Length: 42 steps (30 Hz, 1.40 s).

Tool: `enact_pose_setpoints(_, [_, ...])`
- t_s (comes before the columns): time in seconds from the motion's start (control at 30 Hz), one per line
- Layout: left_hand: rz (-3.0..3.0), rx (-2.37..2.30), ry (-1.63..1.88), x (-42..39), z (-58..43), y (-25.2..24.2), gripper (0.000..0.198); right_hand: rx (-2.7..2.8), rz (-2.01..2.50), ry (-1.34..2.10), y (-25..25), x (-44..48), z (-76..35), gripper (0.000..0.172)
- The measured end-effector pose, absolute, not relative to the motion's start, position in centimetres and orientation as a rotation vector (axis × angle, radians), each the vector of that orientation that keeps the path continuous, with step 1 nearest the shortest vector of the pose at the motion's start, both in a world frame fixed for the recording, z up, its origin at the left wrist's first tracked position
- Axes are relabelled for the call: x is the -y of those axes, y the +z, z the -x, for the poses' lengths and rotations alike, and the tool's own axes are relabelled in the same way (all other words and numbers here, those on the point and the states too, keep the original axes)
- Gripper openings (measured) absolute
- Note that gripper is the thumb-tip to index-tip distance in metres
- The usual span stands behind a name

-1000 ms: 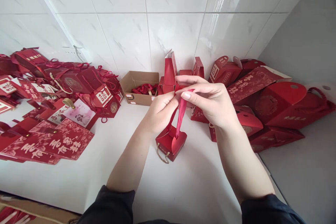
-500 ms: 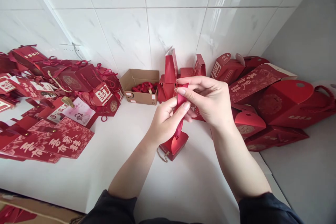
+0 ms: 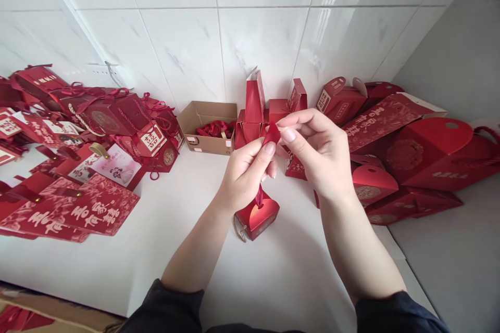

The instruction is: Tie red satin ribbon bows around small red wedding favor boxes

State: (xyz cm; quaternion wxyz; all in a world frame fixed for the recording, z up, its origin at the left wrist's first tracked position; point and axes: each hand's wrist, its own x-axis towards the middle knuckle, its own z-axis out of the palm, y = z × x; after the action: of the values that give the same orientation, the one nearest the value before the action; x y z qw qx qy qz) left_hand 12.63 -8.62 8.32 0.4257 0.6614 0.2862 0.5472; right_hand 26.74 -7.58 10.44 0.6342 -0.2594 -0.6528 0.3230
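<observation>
Left hand (image 3: 244,179): thumb and forefinger are pinching a dark-red satin ribbon (image 3: 272,136). Right hand (image 3: 327,153): thumb and forefinger are drawing near each other at the ribbon's upper edge, just beside the left thumb; cannot tell whether they are gripping it. The ribbon is standing in a short fold above the left thumb, and its lower part is hanging below that hand.

Small red gift box (image 3: 261,217): sitting on the white table (image 3: 167,260), directly below the left hand, with the ribbon running down to its rounded top flap. A twisted beige cord handle (image 3: 239,230) is looping off its left side, below the left wrist.

Surroundings: beyond the left hand and a little to its left, an open cardboard box (image 3: 207,144) is holding a tangle of red ribbon (image 3: 214,129). A tall red carton (image 3: 254,100) is standing straight beyond both hands, near the tiled wall (image 3: 258,47). To the right of the right hand, larger red gift boxes (image 3: 425,153) are lying piled up, some tilted. Well to the left of the left hand, printed red gift bags (image 3: 96,207) are lying overlapped; beyond them, ribbon-tied gift boxes (image 3: 113,114) are resting in a heap.
</observation>
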Motion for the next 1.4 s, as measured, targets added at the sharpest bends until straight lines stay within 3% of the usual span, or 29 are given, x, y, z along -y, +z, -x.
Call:
enact_pose_setpoints(0.23, [-1.651, -0.695, 1.372, 8.3, -13.0, 8.2, 0.035, 1.468, 0.611, 0.675, 10.8, 7.6, -26.9, 0.02])
enact_pose_setpoints(0.7, [-1.671, -0.653, 1.323, 7.9, -12.6, 8.1, 0.035, 1.6, 0.57, 1.024, 10.8, 7.3, -27.0, 0.026])
enact_pose_setpoints(0.8, [-1.798, -0.872, 1.28, 8.2, -11.9, 6.7, 0.022, 1.611, 0.647, 0.887, 10.6, 7.3, -27.2, 0.022])
enact_pose_setpoints(0.93, [-1.984, -1.247, 0.892, 9.1, -10.6, 2.9, 0.052, 1.607, 0.694, 0.778, 10.5, 7.3, -27.4, 0.02])
enact_pose_setpoints(1.07, [-2.007, -1.327, 0.641, 9.7, -9.5, -0.2, 0.062, 1.557, 0.667, 0.706, 10.2, 7.0, -27.2, 0.019])
enact_pose_setpoints(1.27, [-1.855, -1.143, 0.741, 9.7, -9.3, -1.8, 0.061, 1.501, 0.671, 0.629, 9.7, 6.4, -27.0, 0.024])
enact_pose_setpoints(1.4, [-1.952, -1.222, 0.864, 9.6, -9.3, -3.0, 0.047, 1.5, 0.694, 0.62, 9.5, 6.2, -27.2, 0.024])
